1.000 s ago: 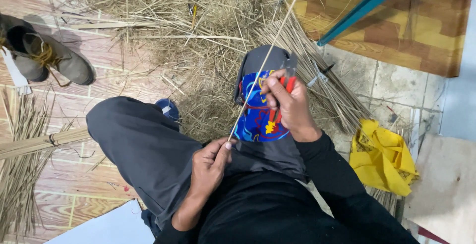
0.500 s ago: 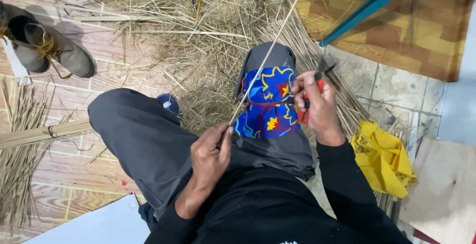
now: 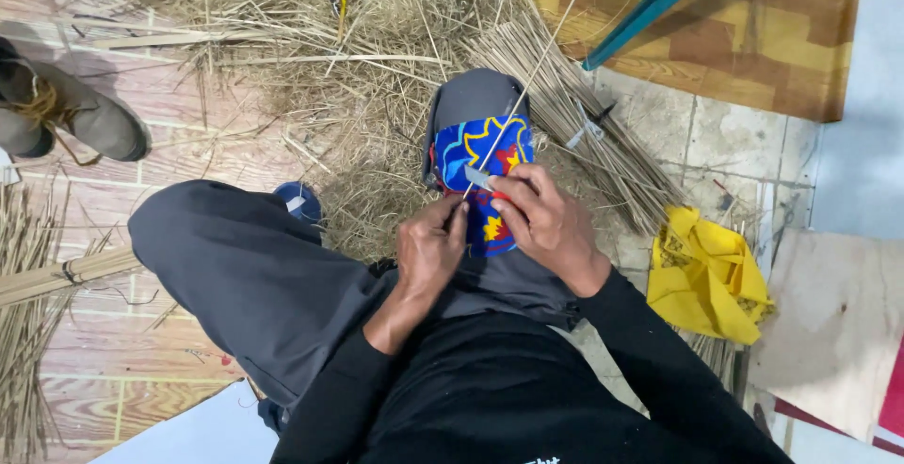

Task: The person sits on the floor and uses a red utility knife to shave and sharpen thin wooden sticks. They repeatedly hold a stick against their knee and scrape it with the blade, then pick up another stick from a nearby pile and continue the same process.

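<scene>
Now, by label:

Change: half a second ago the hands were apart, the right one out over the right edge of the knee; now they meet over the knee, so the blade is back at the near end of the stick.
Left hand point(image 3: 428, 249): fingers closed in a pinch on the near end of the stick, just above the thigh.
Right hand point(image 3: 546, 224): curled shut around a small blade point(image 3: 477, 179), whose pale tip pokes out to the left and touches the stick.
Stick point(image 3: 537, 73): thin, pale, running from the hands up and to the far right, out of the top of the view.
Cloth point(image 3: 480, 153): bright blue, red and yellow patch draped on the raised knee, under the hands.
Straw point(image 3: 311, 40): loose heap on the floor beyond the knees.
Sticks point(image 3: 584, 130): bundle of trimmed ones lying to the right of the knee, a small tool resting on them.
Bag point(image 3: 706, 276): yellow, crumpled, on the floor at the right; no label can be made out.
Shoes point(image 3: 66, 115): grey pair at the far left.
Bundle point(image 3: 56, 276): tied, on the left floor.
</scene>
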